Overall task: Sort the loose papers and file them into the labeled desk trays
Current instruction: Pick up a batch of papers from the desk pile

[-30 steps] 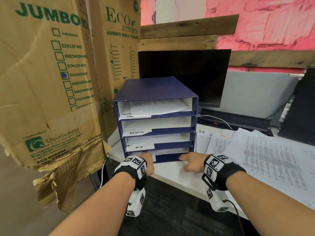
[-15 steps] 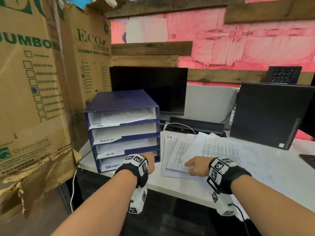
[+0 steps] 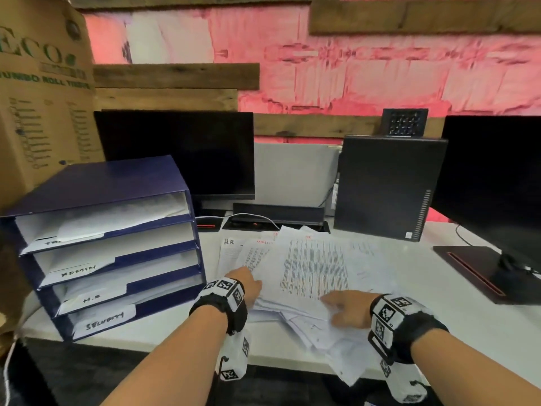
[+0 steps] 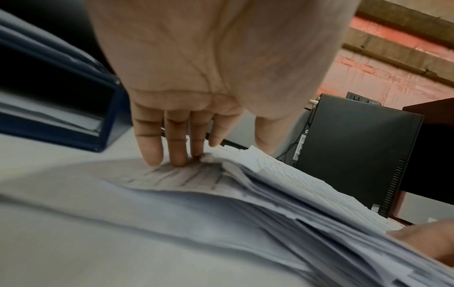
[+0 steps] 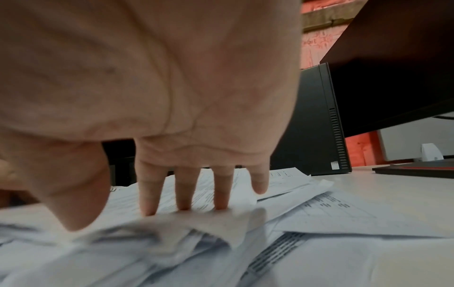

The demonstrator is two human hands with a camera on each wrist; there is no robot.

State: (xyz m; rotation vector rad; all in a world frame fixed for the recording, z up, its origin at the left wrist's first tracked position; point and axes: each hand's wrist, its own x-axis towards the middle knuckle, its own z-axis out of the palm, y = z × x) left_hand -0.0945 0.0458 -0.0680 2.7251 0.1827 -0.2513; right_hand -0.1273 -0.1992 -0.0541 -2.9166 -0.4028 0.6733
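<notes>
A spread heap of printed loose papers (image 3: pixel 316 268) lies on the white desk (image 3: pixel 456 326), some hanging over the front edge. My left hand (image 3: pixel 248 284) rests at the heap's left edge, its straight fingers (image 4: pixel 176 153) touching a lower sheet (image 4: pixel 172 176) under the upper ones. My right hand (image 3: pixel 344 307) lies flat on top of the heap, fingertips (image 5: pixel 183 198) pressing the papers (image 5: pixel 319 223). To the left stands the blue tray stack (image 3: pixel 111 247) with handwritten labels, among them ADMIN (image 3: pixel 78 271) and H.R (image 3: pixel 91 300); some trays hold papers.
Black monitor (image 3: pixel 181 153) behind the trays, a black computer case (image 3: pixel 389 186) at back right, a second monitor on a stand (image 3: pixel 497 271) at far right. Cardboard boxes (image 3: pixel 44 92) rise on the left. A white cable (image 3: pixel 248 216) runs behind the papers.
Both hands have left the front of the bottom tray and moved right onto the paper heap. The head view has swung right and up.
</notes>
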